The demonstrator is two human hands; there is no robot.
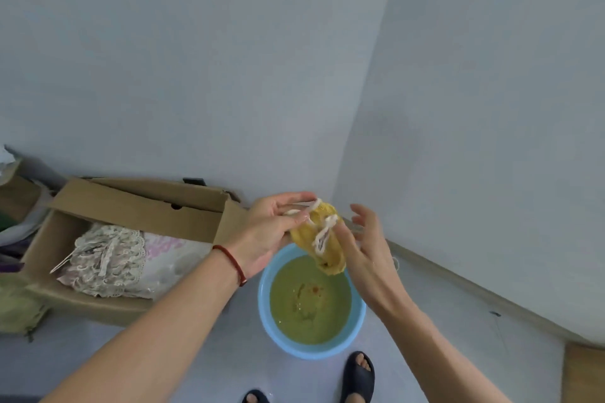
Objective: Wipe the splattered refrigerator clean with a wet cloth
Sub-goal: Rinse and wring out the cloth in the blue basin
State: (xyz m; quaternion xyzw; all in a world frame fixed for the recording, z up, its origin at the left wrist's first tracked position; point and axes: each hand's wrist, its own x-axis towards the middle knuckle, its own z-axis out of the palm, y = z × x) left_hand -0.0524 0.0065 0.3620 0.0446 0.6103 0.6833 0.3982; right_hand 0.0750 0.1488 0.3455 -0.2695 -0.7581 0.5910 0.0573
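A bunched, wet yellow cloth with pale frayed string trim (322,239) is held above a round light-blue plastic basin of murky green-yellow water (264,304), just below the centre of the frame. The left hand (275,232) is curled around the cloth's upper end, with a pale strand caught between thumb and fingers; a red cord bracelet (230,260) is worn at that wrist. The right hand (363,249) is spread, its fingers straight and splayed; its thumb appears to touch the cloth's lower edge, though contact cannot be confirmed from this angle and nothing is gripped.

The refrigerator named in the task is not identified with certainty; the pale grey panel (474,141) filling the right of the frame may be its side.

Several risks are judged from this position. The cloth is held by one hand only, so a slack grip could drop it back into the basin and splash dirty water over the grey floor (209,366) and the black sandals (358,373) at the bottom edge. An unwrung cloth could drip on the way, and the open brown cardboard box (144,206) of lace fabric at the left lies near enough to be wetted. Water this clouded could leave streaks where it is wiped. The loose strands could snag on fingers.
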